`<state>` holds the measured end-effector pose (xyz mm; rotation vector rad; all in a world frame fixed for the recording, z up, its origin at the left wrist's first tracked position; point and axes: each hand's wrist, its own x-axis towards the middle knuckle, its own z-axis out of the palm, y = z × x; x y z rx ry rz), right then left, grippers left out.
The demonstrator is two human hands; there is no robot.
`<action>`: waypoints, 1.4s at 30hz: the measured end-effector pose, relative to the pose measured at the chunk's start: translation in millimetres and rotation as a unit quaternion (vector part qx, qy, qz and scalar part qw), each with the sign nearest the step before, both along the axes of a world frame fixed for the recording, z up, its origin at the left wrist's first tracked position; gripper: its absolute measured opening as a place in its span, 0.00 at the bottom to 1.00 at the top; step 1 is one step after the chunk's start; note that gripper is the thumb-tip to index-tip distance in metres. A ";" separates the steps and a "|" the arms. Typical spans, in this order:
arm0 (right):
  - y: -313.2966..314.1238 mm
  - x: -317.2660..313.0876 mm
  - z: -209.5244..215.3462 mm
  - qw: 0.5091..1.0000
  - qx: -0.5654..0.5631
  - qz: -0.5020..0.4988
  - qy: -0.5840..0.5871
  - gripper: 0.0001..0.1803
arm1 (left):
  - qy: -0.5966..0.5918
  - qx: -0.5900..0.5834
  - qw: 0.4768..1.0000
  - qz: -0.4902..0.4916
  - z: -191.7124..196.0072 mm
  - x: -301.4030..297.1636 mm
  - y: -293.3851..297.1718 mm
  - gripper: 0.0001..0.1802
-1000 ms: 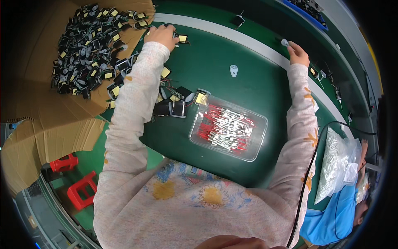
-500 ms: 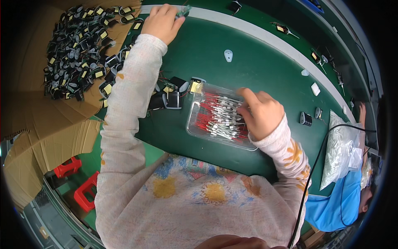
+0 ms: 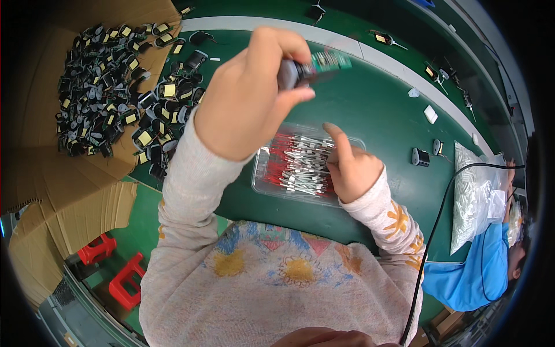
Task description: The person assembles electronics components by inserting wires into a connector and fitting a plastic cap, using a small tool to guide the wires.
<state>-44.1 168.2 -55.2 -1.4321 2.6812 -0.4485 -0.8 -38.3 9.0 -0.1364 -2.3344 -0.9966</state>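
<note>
My left hand [image 3: 248, 92] is raised over the bench, closed on a small device with a dark rounded body and a green circuit board [image 3: 330, 60], blurred by motion. Below it stands a clear plastic tray [image 3: 269, 189] full of thin leads [image 3: 303, 165] with red and white ends. At the tray's right side my right hand [image 3: 355, 170] reaches in over the leads. Its index finger is stretched out and stands apart from the thumb, and its other fingers are partly hidden.
A large cardboard box [image 3: 34, 144] at left holds many similar devices [image 3: 101, 87]; more lie piled beside it. A black part [image 3: 421, 157], a bag of white pieces [image 3: 471, 199] and a black cable [image 3: 430, 243] are at right. A person's blue sleeve [image 3: 471, 272] shows there.
My left hand has come back from the far left edge toward me and right, bringing the device above the tray. My right hand has shifted slightly left and stays at the leads.
</note>
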 end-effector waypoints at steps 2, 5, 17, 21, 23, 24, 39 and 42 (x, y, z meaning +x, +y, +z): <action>0.2 -1.1 6.3 1.000 -0.019 -0.019 -0.012 0.31 | 0.044 -0.072 0.993 -0.086 10.3 4.7 -0.9 0.19; -5.1 5.5 -5.1 0.997 0.055 -0.007 0.050 0.32 | 0.061 -0.147 0.979 -0.131 17.0 5.5 -10.7 0.22; 1.0 -17.6 49.8 0.938 -0.285 -0.031 -0.194 0.41 | -0.041 -0.110 0.973 -0.201 24.9 11.3 -7.8 0.20; 1.5 -16.6 64.8 0.964 -0.263 0.011 -0.045 0.40 | -0.087 -0.146 0.964 -0.205 18.3 17.0 12.1 0.17; 2.3 -12.7 69.1 0.968 -0.250 0.017 -0.014 0.38 | -0.108 -0.165 0.966 -0.169 16.0 16.2 18.6 0.17; 3.2 -10.6 71.2 0.970 -0.244 0.019 0.002 0.37 | -0.108 -0.165 0.966 -0.170 14.4 14.9 17.9 0.17; -2.8 -34.5 55.3 0.826 -0.516 0.054 -0.219 0.10 | -0.090 0.060 0.960 -0.259 10.0 2.3 12.3 0.19; -4.6 -36.4 54.7 0.833 -0.524 0.083 -0.160 0.11 | -0.096 0.076 0.951 -0.282 10.3 0.8 10.4 0.19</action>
